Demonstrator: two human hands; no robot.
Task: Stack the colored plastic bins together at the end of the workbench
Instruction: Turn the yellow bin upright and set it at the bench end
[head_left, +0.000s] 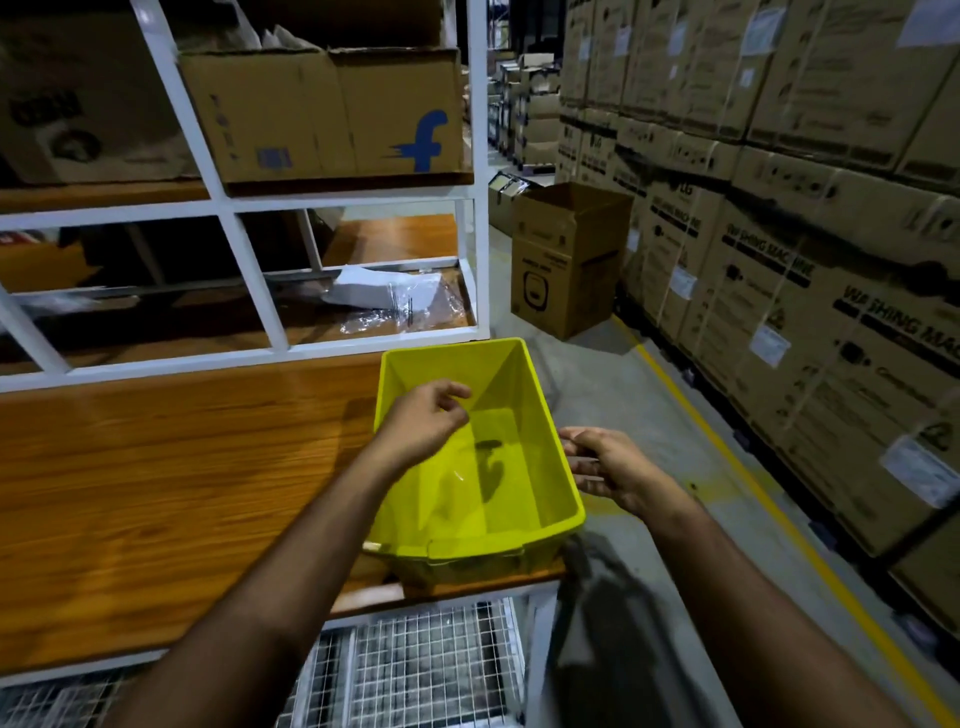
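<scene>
A yellow plastic bin sits at the right end of the wooden workbench, its open top facing up and nothing inside. A second bin edge seems to show under its near lip, so it may rest in another bin. My left hand hovers over the bin's left rim with loosely curled fingers, holding nothing. My right hand is just outside the bin's right rim, fingers apart and close to the wall, not gripping it.
A white metal shelf frame with cardboard boxes stands behind the bench. A wire-mesh rack lies below the bench edge. An open carton and stacked washing-machine boxes line the aisle right, past a yellow floor line.
</scene>
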